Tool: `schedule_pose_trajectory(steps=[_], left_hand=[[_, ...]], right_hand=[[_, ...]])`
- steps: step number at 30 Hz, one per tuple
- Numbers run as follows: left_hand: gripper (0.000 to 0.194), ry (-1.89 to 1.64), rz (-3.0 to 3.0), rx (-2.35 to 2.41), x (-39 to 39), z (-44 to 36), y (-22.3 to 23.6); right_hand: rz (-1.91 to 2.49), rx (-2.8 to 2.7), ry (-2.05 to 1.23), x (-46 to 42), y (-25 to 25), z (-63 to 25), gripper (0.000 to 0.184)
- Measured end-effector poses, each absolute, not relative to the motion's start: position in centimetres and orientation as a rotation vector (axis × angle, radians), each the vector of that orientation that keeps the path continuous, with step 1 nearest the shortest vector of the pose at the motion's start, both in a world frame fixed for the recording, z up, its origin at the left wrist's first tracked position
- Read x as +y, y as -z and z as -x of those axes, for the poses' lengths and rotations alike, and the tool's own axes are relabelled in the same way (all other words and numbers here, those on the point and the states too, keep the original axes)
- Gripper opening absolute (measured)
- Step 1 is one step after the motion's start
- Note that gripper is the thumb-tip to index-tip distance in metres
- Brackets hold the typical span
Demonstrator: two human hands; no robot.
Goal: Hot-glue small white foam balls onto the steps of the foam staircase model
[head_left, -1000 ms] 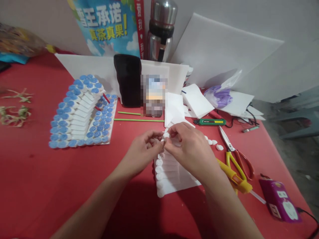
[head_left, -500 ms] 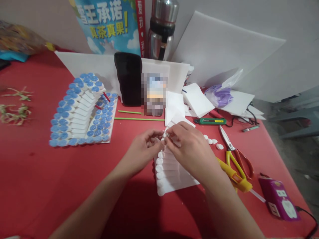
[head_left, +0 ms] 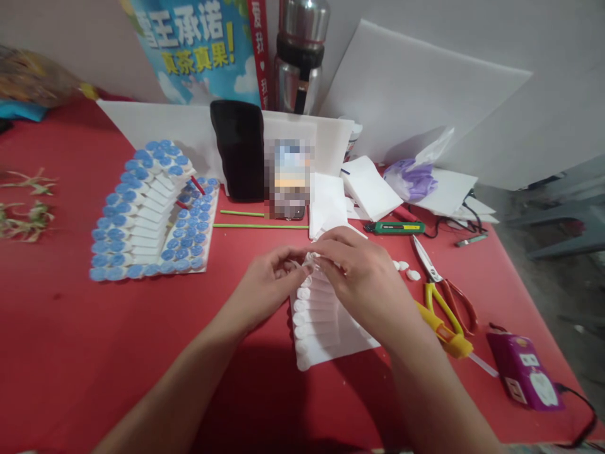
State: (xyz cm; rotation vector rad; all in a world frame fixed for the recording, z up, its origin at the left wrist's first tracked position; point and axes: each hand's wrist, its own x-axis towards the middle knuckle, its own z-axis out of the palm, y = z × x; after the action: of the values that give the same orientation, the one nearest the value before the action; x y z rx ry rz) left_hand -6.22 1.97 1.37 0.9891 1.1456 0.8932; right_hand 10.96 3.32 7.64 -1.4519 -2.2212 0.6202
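Two hands meet over a white board (head_left: 357, 337) in the middle of the red table (head_left: 142, 366). The left hand (head_left: 265, 284) is narrow, and its thumb and first finger pinch a small white roll (head_left: 311, 256) at the far left part of the board. The right hand (head_left: 368, 271) bends over the same roll from the right side. Its fingers hide part of it, so I cannot tell if they grip it too. A row of white rolls (head_left: 301, 319) goes down the left edge of the board to the near corner, with thin white strips (head_left: 324, 315) just beside it. A few loose rolls (head_left: 413, 275) lie just right of the right hand.

On the left sits a blue and white model (head_left: 113, 246), with two red sticks (head_left: 197, 184) poking up. Two green sticks (head_left: 259, 226) lie to its right. Behind them stands a black thing (head_left: 239, 151), next to a blurry patch. Some white paper (head_left: 373, 189) is on the far side, with a green cutter (head_left: 397, 228) nearer. On the right are scissors (head_left: 428, 258) with red and yellow handles, a yellow glue gun (head_left: 444, 331) partly behind the right arm, and a purple box (head_left: 524, 372) with a black wire (head_left: 583, 403).
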Motion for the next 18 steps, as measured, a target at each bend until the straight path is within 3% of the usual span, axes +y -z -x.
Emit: schedule_pose_trajectory(steps=[18], left_hand=[[0.026,-0.943,-0.975,1.080,1.90,6.06,-1.17]], right_hand=[[1.519,-2.335,-0.651,3.99,-7.76,-10.23,0.018]])
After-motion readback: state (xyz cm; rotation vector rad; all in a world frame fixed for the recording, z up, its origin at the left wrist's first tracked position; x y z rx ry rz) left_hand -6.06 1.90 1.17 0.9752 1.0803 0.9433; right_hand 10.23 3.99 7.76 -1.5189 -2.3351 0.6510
